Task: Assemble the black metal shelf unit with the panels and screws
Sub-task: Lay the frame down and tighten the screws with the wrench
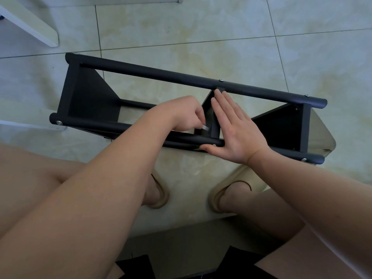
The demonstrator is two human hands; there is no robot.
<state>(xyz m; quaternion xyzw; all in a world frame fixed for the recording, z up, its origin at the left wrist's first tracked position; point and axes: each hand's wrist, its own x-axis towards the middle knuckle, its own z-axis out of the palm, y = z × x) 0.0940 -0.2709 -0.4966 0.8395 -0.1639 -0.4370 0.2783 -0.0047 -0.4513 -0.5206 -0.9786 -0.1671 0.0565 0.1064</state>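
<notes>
As the right hand (237, 133) rests flat on the three-panel shelf (161, 74), left hand (185, 113) pinches one tool (205, 127)

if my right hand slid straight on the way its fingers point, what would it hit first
Most likely the far black tube: the right hand lies flat against the middle panel, fingertips nearly at that tube, just below its middle screw. Depth is unclear.

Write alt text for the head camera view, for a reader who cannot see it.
A person's left hand pinches a small silver piece at the middle panel of a black shelf unit lying on its side on a tiled floor. The right hand presses flat against that panel.
</notes>
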